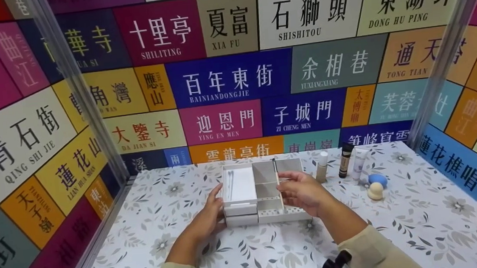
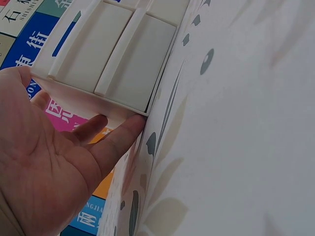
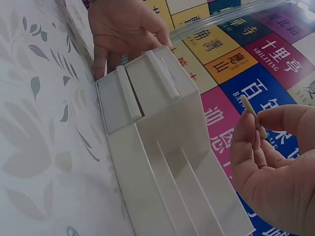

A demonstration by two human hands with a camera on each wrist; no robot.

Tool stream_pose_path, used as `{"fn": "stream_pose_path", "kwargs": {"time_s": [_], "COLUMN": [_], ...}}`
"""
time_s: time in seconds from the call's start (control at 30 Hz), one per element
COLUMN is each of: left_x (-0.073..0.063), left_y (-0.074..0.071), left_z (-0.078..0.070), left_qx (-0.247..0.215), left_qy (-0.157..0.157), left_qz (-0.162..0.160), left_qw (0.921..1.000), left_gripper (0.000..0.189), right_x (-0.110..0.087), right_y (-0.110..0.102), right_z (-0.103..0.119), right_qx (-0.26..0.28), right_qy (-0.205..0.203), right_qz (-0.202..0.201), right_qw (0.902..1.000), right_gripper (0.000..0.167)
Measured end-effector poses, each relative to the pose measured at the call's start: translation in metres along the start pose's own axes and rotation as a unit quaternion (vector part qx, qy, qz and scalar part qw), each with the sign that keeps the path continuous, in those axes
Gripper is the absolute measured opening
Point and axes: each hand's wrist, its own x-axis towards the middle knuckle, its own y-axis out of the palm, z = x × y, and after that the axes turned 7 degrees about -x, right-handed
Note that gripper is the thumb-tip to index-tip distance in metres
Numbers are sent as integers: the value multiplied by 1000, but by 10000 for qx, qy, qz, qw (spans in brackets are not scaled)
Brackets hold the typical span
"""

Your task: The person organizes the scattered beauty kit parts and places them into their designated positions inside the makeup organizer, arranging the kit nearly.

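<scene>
A white desktop organizer [image 1: 241,209] stands on the table, with two stacked drawers [image 2: 133,64] on its left and open compartments [image 3: 170,147] on its right. My left hand [image 1: 211,210] rests its extended fingers against the organizer's left side, palm facing it in the left wrist view. Above the compartments my right hand [image 1: 305,192] pinches a slim makeup brush [image 1: 274,166], held upright with its dark end up. Only the pale handle end [image 3: 251,110] shows in the right wrist view, between thumb and fingers. Thin white sticks [image 1: 230,183] lie on top of the drawer unit.
Right of the organizer stand a beige bottle with a white cap [image 1: 321,168], a black-and-brown tube [image 1: 345,162] and a white tube [image 1: 359,165]. A blue sponge [image 1: 378,180] and a cream gourd-shaped sponge [image 1: 375,191] lie before them. Lettered panels [image 1: 230,77] back the floral tabletop [image 1: 174,188].
</scene>
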Motion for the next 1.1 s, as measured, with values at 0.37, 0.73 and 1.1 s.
{"fn": "stream_pose_path", "kwargs": {"time_s": [0.37, 0.73, 1.1], "left_x": [1, -2, 0], "left_y": [1, 1, 2], "left_z": [0, -1, -3], "left_qx": [2, -117, -221], "left_qy": [-2, 11, -167], "left_qz": [24, 0, -105], "left_qw": [10000, 9999, 9996], "left_gripper": [57, 56, 55], "right_x": [23, 39, 62], "right_y": [25, 55, 74], "right_z": [1, 14, 23], "right_qx": [127, 53, -173], "right_qy": [-40, -70, -121], "right_qz": [265, 338, 154], "right_qw": [9996, 9994, 9997], "right_gripper": [59, 61, 58]}}
